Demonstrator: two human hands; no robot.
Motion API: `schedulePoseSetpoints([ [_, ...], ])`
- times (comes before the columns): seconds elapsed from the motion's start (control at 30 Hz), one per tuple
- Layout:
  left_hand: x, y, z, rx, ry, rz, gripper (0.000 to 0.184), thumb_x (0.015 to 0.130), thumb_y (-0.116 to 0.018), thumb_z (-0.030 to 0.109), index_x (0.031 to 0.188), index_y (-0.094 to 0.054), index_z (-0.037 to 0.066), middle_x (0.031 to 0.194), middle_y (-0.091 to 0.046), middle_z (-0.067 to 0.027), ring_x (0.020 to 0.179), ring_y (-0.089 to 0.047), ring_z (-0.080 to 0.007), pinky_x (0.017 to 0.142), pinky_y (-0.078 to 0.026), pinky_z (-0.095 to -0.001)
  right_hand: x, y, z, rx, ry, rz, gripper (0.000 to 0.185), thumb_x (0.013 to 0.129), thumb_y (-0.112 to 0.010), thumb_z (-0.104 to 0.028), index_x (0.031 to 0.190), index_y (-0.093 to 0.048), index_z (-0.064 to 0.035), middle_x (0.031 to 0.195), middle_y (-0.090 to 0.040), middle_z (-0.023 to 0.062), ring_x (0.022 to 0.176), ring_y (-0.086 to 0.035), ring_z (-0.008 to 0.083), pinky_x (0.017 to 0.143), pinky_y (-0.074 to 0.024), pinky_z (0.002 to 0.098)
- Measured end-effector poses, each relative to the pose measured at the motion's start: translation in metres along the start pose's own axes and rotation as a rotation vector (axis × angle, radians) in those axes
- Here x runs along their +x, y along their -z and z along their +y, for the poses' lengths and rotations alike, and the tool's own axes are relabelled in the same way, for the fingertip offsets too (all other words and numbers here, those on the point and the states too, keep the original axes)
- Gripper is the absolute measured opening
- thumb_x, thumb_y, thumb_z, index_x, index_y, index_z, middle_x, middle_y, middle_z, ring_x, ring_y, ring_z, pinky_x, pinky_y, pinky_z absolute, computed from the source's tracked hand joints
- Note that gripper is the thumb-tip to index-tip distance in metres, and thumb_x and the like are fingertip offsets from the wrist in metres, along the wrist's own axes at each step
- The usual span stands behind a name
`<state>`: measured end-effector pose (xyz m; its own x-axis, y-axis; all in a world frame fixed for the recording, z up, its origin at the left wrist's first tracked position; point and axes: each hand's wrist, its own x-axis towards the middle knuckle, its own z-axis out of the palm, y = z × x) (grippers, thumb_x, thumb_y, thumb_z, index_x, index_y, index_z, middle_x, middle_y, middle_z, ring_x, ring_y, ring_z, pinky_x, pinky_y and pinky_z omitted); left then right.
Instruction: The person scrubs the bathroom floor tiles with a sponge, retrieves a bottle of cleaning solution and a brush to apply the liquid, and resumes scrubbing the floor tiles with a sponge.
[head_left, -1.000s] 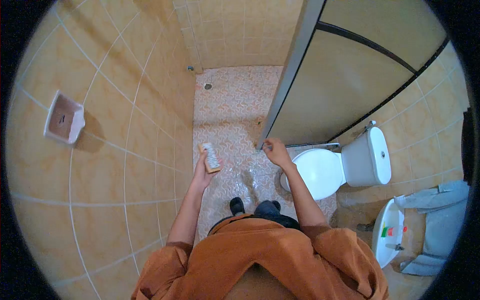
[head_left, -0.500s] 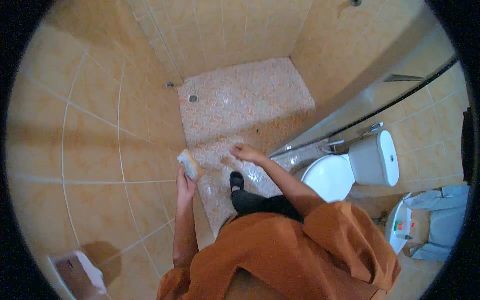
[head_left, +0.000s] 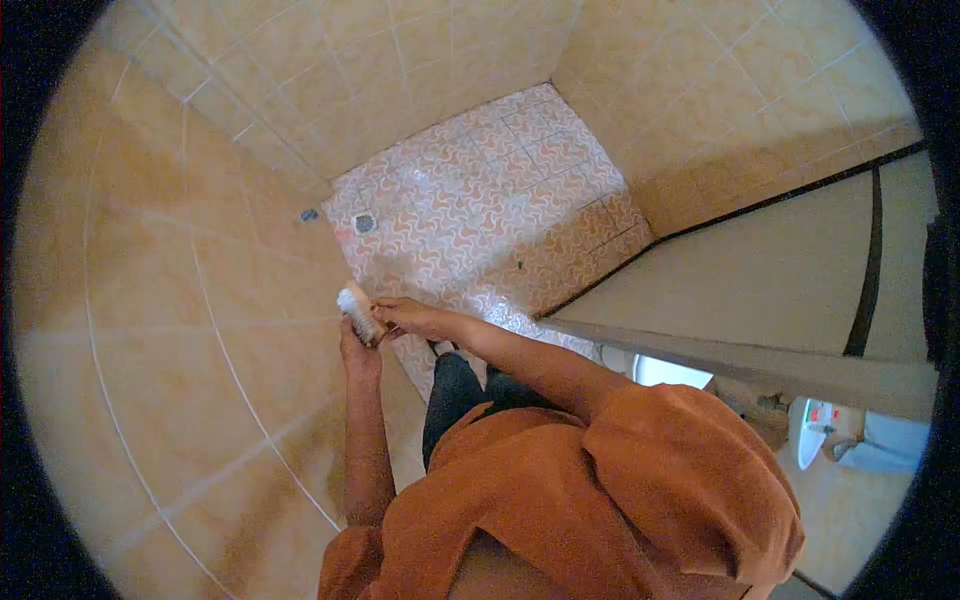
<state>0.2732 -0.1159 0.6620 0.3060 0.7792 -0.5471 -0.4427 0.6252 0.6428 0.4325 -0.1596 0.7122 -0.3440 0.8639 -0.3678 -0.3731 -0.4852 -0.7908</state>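
A scrub brush [head_left: 357, 311] with white bristles and a light wooden back is held in front of me, near the tiled wall on the left. My left hand [head_left: 359, 345] is wrapped round its lower end. My right hand [head_left: 405, 317] reaches across from the right, with its fingers closed at the brush's wooden side. The bristles face left and up. Whether the right fingers grip the brush or only touch it is hard to make out.
Patterned floor tiles [head_left: 480, 180] with a drain [head_left: 364, 223] lie ahead. On the right stands a framed shower panel [head_left: 740, 270], partly covering the toilet [head_left: 672, 372]. A sink [head_left: 806, 435] is at the lower right.
My view has turned and moved towards the shower floor. My right hand has moved left from beside the panel to the brush in my left hand. The panel now hides most of the toilet.
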Motion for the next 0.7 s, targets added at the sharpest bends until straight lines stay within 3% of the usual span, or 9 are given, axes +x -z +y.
schedulePoseSetpoints([
  [0.2,0.098,-0.139,0.022,0.358,0.230,-0.111,0.040,0.087,-0.043,0.038,0.116,-0.046,0.010,0.109,-0.051,-0.0008,0.105,-0.044,-0.0146,0.088,-0.032,-0.0342,0.016,0.100,-0.067,0.360,0.091,0.278,0.052,0.089,-0.044,-0.034,0.131,-0.026,-0.0098,0.115,-0.048,0.0044,0.094,-0.052,0.0149,0.080,-0.0448,0.0328],
  [0.3,0.170,-0.136,0.000,0.406,0.357,-0.258,0.039,0.086,-0.046,0.038,0.116,-0.047,0.014,0.110,-0.049,0.0022,0.105,-0.040,-0.0116,0.086,-0.029,-0.0338,0.026,0.132,-0.077,0.589,0.187,0.351,0.051,0.091,-0.039,-0.029,0.134,-0.018,-0.0122,0.114,-0.048,0.0046,0.092,-0.054,0.0153,0.081,-0.0457,0.0328],
  [0.37,0.179,-0.179,-0.003,0.573,0.405,-0.160,0.039,0.086,-0.045,0.037,0.116,-0.048,0.013,0.108,-0.050,0.0012,0.101,-0.042,-0.0126,0.083,-0.031,-0.0344,0.036,0.168,-0.066,0.533,0.178,0.443,0.051,0.092,-0.039,-0.029,0.135,-0.017,-0.0134,0.114,-0.049,0.0039,0.091,-0.054,0.0151,0.081,-0.0459,0.0327],
  [0.53,0.257,-0.224,-0.030,0.733,0.423,-0.179,0.036,0.085,-0.046,0.036,0.111,-0.051,0.011,0.105,-0.051,-0.0016,0.096,-0.045,-0.0143,0.083,-0.032,-0.0345,0.063,0.247,-0.075,0.568,0.177,0.554,0.055,0.089,-0.046,-0.027,0.135,-0.019,-0.0152,0.109,-0.051,0.0029,0.088,-0.054,0.0138,0.077,-0.0462,0.0329],
  [0.63,0.282,-0.248,-0.049,0.783,0.474,-0.134,0.034,0.084,-0.047,0.035,0.106,-0.052,0.010,0.100,-0.053,-0.0031,0.092,-0.048,-0.0151,0.081,-0.034,-0.0335,0.070,0.288,-0.075,0.420,-0.050,0.640,0.057,0.083,-0.053,-0.018,0.134,-0.025,-0.0141,0.101,-0.053,0.0037,0.084,-0.053,0.0149,0.073,-0.0451,0.0293],
  [0.7,0.304,-0.263,-0.063,0.821,0.500,-0.096,0.032,0.084,-0.047,0.034,0.104,-0.052,0.010,0.097,-0.054,-0.0035,0.089,-0.049,-0.0152,0.079,-0.037,-0.0326,0.085,0.321,-0.048,0.308,0.005,0.656,0.058,0.082,-0.055,-0.015,0.133,-0.027,-0.0146,0.100,-0.054,0.0050,0.085,-0.053,0.0151,0.073,-0.0449,0.0288],
])
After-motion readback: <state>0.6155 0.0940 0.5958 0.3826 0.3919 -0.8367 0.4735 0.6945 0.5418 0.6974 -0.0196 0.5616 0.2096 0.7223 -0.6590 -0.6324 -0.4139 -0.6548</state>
